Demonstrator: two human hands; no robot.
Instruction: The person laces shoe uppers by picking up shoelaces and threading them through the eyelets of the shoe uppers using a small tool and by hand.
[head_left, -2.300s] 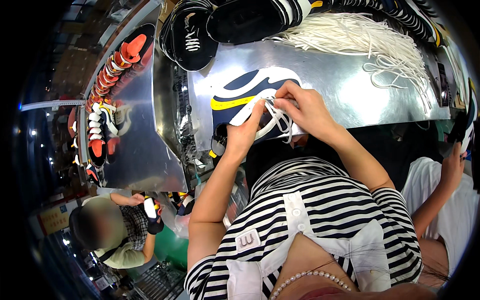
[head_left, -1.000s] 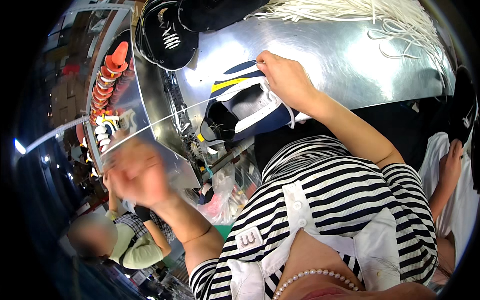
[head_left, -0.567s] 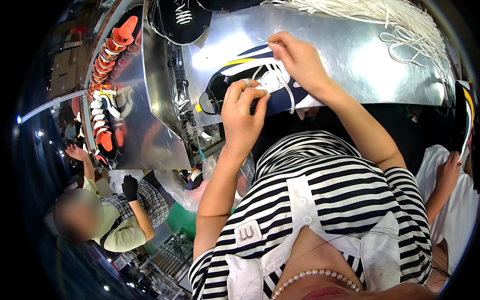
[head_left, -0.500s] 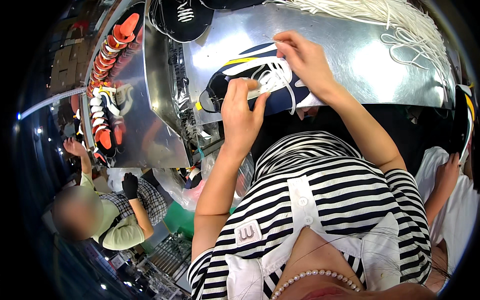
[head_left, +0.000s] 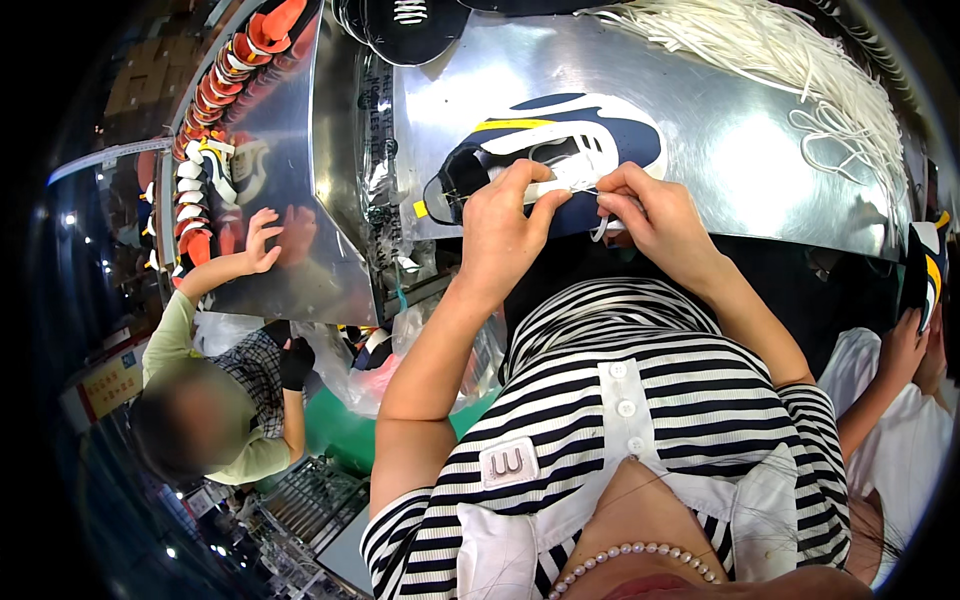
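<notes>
A navy, white and yellow sneaker (head_left: 640, 130) lies on its side on the shiny metal table, toe to the right. My left hand (head_left: 510, 225) is closed in a pinch at the white eyelet edge by the shoe's opening. Close beside it, thumb and forefinger of my right hand (head_left: 660, 215) pinch the white shoelace (head_left: 600, 228), which is partly threaded through the shoe. A short loop of it hangs below the fingers. The fingers hide part of the eyelet row.
A heap of white laces (head_left: 740, 45) covers the table's far right. Dark shoes (head_left: 410, 25) stand at the far edge. On the left, a row of orange and white shoe parts (head_left: 215, 90) lines a metal surface (head_left: 290, 250). A co-worker (head_left: 230, 400) reaches there; at right another person's hand (head_left: 905, 345) holds a shoe.
My right hand has come down from above the shoe toward my left hand and now pinches the lace near it. The co-worker's raised arm has moved right, over the metal surface.
</notes>
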